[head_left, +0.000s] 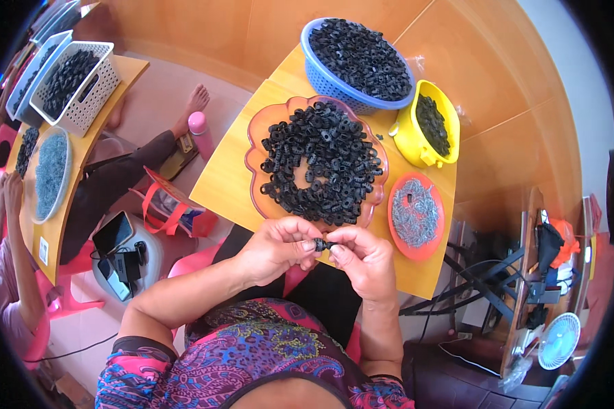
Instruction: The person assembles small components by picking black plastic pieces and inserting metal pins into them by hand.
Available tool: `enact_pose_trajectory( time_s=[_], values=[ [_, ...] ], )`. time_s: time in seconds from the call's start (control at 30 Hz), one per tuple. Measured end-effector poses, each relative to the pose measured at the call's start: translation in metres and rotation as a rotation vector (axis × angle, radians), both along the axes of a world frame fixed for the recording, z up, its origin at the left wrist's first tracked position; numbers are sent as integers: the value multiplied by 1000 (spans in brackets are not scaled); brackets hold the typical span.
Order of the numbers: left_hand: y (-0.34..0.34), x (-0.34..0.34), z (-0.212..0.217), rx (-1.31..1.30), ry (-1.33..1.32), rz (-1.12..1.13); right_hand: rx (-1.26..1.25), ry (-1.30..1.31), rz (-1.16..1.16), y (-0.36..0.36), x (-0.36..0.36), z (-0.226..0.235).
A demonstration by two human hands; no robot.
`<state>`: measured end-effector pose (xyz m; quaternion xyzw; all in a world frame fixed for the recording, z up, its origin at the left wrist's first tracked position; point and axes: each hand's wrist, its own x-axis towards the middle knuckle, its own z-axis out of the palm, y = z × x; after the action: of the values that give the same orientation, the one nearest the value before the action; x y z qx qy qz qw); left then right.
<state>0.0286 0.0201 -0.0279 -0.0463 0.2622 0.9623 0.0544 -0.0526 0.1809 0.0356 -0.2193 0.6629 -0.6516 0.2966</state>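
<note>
Between my two hands, just off the table's near edge, is a small black plastic part [320,244]. My left hand [284,247] pinches it between thumb and fingertips. The thumb and forefinger of my right hand [363,258] close at its right end; whether they also hold a tiny pin there I cannot make out. Right beyond my hands sits a scalloped orange-brown tray [255,136] heaped with similar black parts [320,146]. To the right lies an orange-red plate [421,253] covered with small silvery metal pieces [416,213], with one black part among them.
A blue basket [314,60] and a yellow container [406,133], both holding black parts, stand at the table's far side. At left, another person's hands [12,187] work at a second table [75,180] with a white basket [92,102]. A pink bottle [199,133] stands between the tables.
</note>
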Motion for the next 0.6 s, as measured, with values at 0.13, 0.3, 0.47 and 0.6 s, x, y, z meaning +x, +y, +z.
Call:
enact_pose_trajectory(
  time_s=[0.13,0.3,0.47,0.6],
  values=[
    [3,1,1,-122,-10,23,22,12,-9,0,3,0],
    [-1,5,7,-560,56,53,72,8,69,3,-4,-2],
    [-4,7,17,-670,123,51,33,77,200,1,-6,1],
    [-5,9,21,-920,235,171,80,58,212,1,-4,1]
  ],
)
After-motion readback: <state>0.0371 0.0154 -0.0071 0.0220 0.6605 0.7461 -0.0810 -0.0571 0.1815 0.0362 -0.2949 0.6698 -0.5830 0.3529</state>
